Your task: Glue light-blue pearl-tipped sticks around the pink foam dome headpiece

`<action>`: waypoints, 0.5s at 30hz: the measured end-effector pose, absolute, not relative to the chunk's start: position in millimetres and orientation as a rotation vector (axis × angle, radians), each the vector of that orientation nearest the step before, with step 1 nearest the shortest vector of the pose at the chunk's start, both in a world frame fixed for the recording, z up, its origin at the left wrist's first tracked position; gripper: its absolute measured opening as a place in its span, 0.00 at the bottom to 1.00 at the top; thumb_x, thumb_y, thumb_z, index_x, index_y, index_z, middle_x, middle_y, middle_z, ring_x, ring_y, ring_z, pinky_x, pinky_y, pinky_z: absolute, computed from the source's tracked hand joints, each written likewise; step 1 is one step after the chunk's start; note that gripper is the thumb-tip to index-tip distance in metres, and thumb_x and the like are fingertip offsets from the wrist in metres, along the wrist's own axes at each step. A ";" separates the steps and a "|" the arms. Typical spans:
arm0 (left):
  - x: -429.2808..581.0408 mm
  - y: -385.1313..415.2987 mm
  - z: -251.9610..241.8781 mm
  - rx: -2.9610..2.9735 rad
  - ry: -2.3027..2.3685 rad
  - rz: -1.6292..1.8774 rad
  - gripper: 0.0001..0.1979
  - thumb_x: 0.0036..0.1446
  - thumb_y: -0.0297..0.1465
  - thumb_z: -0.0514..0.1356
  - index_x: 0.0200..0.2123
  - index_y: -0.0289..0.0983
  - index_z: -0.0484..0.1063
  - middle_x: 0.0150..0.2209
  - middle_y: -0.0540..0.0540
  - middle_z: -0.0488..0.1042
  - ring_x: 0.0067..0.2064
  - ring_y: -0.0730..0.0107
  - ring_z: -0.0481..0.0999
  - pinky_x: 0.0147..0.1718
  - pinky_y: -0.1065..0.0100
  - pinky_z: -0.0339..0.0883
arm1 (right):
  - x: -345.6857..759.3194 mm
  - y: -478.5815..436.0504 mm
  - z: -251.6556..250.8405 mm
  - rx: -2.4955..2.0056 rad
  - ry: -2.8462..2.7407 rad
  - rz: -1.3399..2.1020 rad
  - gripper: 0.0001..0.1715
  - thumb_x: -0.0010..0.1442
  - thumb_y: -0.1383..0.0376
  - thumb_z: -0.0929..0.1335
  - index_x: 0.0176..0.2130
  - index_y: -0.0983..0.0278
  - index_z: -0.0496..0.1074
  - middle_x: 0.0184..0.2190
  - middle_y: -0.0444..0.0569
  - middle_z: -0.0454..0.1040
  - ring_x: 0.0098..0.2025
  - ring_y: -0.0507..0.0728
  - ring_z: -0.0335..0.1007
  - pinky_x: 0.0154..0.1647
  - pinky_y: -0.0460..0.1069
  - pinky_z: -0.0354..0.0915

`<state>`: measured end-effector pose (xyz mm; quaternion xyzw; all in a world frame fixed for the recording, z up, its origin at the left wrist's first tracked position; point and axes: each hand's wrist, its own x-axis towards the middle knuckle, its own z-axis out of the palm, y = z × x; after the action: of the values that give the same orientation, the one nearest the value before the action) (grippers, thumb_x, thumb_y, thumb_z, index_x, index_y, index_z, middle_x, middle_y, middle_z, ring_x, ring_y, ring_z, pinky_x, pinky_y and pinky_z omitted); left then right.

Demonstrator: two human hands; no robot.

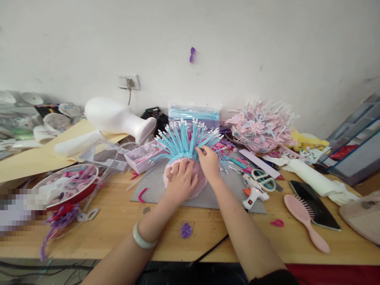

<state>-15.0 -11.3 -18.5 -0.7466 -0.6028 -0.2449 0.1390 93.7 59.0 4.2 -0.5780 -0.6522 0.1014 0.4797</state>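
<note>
In the head view, a round pale pink base lies on the grey cutting mat. A fan of light-blue pipe cleaner stalks, tipped with white beads, rises from its far edge. My left hand rests on the base with its fingers spread, close below the foot of the fan. On the right of the fan, my right hand has thumb and forefinger closed on a blue pipe cleaner stalk. The exact pinch point is partly covered by the fingers.
Right of the mat are a glue gun, scissors, a pink hairbrush and a black tablet. A white foam head lies behind left, a basket nearer. A purple rosette sits in front.
</note>
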 end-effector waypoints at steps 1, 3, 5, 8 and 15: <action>-15.1 -11.2 -18.9 -2.160 -1.742 -0.714 0.21 0.57 0.36 0.49 0.53 0.39 0.64 0.53 0.41 0.65 0.50 0.55 0.62 0.46 0.55 0.51 | 93.9 58.9 4.5 -1.406 -1.604 0.238 0.16 0.57 0.56 0.62 0.24 0.61 0.68 0.16 0.41 0.64 0.21 0.51 0.55 0.25 0.45 0.49; -15.2 -11.0 -19.5 -2.161 -1.736 -0.724 0.21 0.57 0.36 0.49 0.53 0.40 0.64 0.53 0.41 0.65 0.50 0.55 0.62 0.47 0.55 0.51 | 94.3 59.1 5.0 -1.398 -1.628 0.227 0.17 0.57 0.56 0.61 0.24 0.61 0.69 0.17 0.42 0.66 0.21 0.51 0.56 0.25 0.45 0.50; -15.2 -11.0 -19.7 -2.161 -1.731 -0.727 0.22 0.57 0.36 0.49 0.55 0.41 0.62 0.53 0.41 0.64 0.49 0.55 0.62 0.47 0.55 0.51 | 94.6 59.7 5.1 -1.403 -1.643 0.225 0.16 0.57 0.56 0.62 0.24 0.61 0.70 0.18 0.42 0.68 0.21 0.51 0.57 0.25 0.45 0.50; -15.1 -11.3 -19.1 -2.168 -1.741 -0.719 0.24 0.57 0.36 0.49 0.57 0.44 0.58 0.53 0.41 0.64 0.49 0.55 0.62 0.47 0.55 0.51 | 94.6 60.8 4.5 -1.437 -1.656 0.211 0.15 0.56 0.57 0.62 0.25 0.61 0.71 0.20 0.43 0.70 0.22 0.51 0.59 0.25 0.45 0.50; -14.0 -12.2 -17.6 -2.147 -1.752 -0.676 0.23 0.57 0.36 0.49 0.56 0.44 0.60 0.53 0.42 0.64 0.49 0.54 0.61 0.46 0.55 0.51 | 94.1 59.3 5.6 -1.451 -1.714 0.174 0.17 0.59 0.57 0.60 0.27 0.61 0.72 0.23 0.45 0.73 0.24 0.52 0.62 0.26 0.46 0.52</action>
<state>-14.0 -12.2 -17.6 -0.7449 -0.6078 -0.2345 0.1439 94.1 59.3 5.6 -0.5815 -0.6869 0.0698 0.4304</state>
